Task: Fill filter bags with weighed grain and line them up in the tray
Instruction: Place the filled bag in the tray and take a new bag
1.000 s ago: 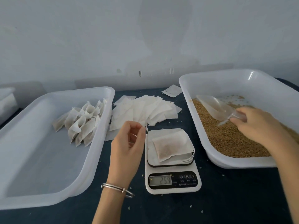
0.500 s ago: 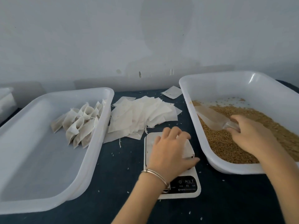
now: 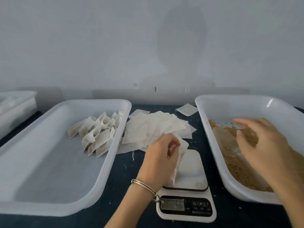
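Head view shows left hand (image 3: 162, 159) pinching a filled bag (image 3: 180, 159) off the scale (image 3: 186, 183) for the tray (image 3: 54, 162), right hand (image 3: 261, 142) spread over grain (image 3: 236, 168)

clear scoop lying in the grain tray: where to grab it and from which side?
Grip the scoop by its narrow handle end, which seems to point toward the near right, under the right hand. Come from that near-right side, fingers closing across the handle. The wide bowl faces the tray's far-left corner and lies flat on the grain, offering little to pinch. Motion blur hides the handle itself.
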A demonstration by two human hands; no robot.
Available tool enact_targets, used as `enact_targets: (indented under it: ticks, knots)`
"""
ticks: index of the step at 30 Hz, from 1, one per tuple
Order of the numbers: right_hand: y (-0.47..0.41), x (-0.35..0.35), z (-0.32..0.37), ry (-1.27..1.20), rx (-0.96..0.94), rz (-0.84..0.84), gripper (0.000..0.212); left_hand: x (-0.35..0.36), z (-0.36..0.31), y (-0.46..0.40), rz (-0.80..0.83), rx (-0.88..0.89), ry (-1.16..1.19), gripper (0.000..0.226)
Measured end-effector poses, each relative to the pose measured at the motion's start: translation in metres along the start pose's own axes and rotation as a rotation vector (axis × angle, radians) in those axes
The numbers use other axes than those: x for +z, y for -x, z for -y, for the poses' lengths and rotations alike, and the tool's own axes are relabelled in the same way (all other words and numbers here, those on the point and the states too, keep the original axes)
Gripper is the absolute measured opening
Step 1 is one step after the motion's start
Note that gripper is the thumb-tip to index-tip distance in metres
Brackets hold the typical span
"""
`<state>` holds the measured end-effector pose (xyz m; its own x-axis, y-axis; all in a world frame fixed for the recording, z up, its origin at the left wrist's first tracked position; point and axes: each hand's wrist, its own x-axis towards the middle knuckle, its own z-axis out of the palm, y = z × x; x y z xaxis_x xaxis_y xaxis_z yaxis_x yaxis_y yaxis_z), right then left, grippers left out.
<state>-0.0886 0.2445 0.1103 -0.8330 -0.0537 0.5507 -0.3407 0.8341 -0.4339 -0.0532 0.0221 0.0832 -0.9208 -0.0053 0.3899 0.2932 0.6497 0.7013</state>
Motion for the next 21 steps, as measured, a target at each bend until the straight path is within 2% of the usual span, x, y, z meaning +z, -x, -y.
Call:
enact_targets:
  ticks: [2,6,7,10,13,15,18,21]
  knots:
    - [0.001,0.006,0.035,-0.153,-0.130,-0.031,0.028,-0.030,0.007,-0.004,-0.087,-0.069,0.110,0.017]
    - [0.005,0.042,0.101,-0.372,-0.268,0.084,0.023,-0.102,0.035,-0.012,-0.344,-0.171,0.213,0.018]
    - [0.006,0.054,0.112,-0.396,-0.274,0.135,0.024,-0.120,0.046,-0.014,-0.398,-0.185,0.135,0.016]
    - [0.006,0.094,0.134,-0.396,-0.247,0.300,0.029,-0.170,0.089,-0.023,-0.482,-0.220,-0.289,0.015]
    - [0.003,0.126,0.136,-0.363,-0.203,0.379,0.032,-0.193,0.140,-0.036,-0.416,-0.367,-0.566,0.023]
    - [0.002,0.141,0.134,-0.340,-0.164,0.414,0.035,-0.191,0.165,-0.043,-0.285,-0.510,-0.690,0.029]
    - [0.001,0.158,0.129,-0.324,-0.111,0.463,0.037,-0.176,0.192,-0.048,-0.076,-0.607,-0.700,0.026]
    - [-0.003,0.173,0.124,-0.240,-0.066,0.549,0.043,-0.158,0.200,-0.048,0.067,-0.568,-0.640,0.020]
